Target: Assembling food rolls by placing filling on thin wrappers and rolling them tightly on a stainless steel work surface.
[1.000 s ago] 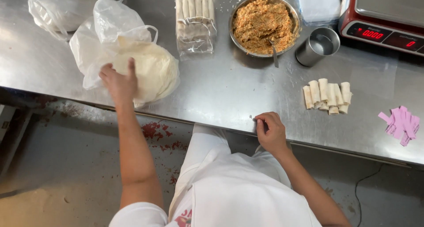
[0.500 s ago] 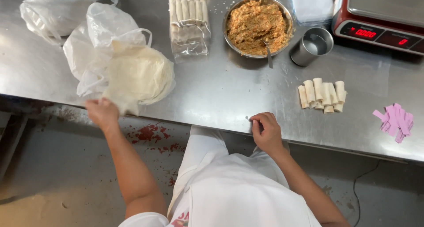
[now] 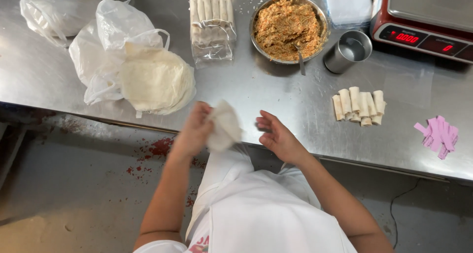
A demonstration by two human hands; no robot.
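Observation:
My left hand (image 3: 194, 130) holds a thin pale wrapper sheet (image 3: 224, 127) at the steel table's front edge (image 3: 295, 110). My right hand (image 3: 276, 134) is just to the right of it, fingers apart, holding nothing. A stack of round wrappers (image 3: 157, 80) lies on an open white plastic bag (image 3: 113, 41) to the left. A metal bowl of orange-brown filling (image 3: 288, 29) with a spoon in it stands at the back. Several finished rolls (image 3: 359, 105) lie to the right.
A clear packet of rolls (image 3: 212, 21) lies beside the bowl. A small metal cup (image 3: 347, 51) and a red scale (image 3: 423, 21) stand at the back right. Pink paper slips (image 3: 438, 134) lie far right. Another white bag (image 3: 59, 11) sits far left.
My left hand has left the wrapper stack and come right to the table's front with one sheet in it. My right hand has lifted off the table edge toward it.

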